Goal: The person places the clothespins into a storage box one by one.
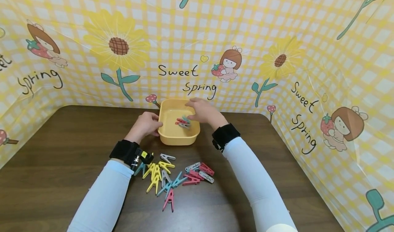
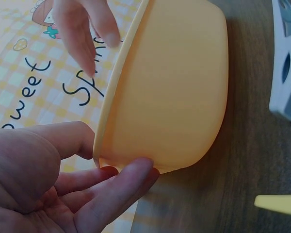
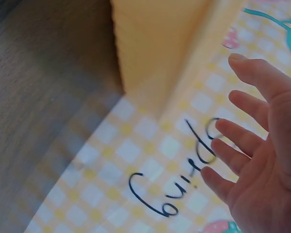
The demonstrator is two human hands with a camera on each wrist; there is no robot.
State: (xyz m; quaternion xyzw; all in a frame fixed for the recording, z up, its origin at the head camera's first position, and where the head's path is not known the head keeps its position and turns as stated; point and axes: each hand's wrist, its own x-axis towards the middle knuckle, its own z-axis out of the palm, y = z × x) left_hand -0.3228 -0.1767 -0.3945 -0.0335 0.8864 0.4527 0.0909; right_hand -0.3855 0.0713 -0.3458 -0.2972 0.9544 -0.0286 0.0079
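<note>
A yellow plastic tub [image 1: 179,139] stands on the dark wooden table near the back wall. A few clothespins [image 1: 183,123], red, teal and grey, lie inside it. My left hand [image 1: 148,124] holds the tub's left front corner; in the left wrist view its thumb lies at the rim and its fingers [image 2: 121,182] curl under the tub wall [image 2: 174,87]. Above the tub's right side hovers my right hand [image 1: 200,111], just over the pins. In the right wrist view that hand [image 3: 262,145] is spread and holds nothing, beside the tub [image 3: 155,43].
A loose pile of several coloured clothespins [image 1: 172,175] lies on the table between my forearms. A yellow checked sheet [image 1: 277,27] walls the table at the back and both sides. A grey pin [image 2: 286,63] and a yellow pin [image 2: 279,204] lie close to the tub.
</note>
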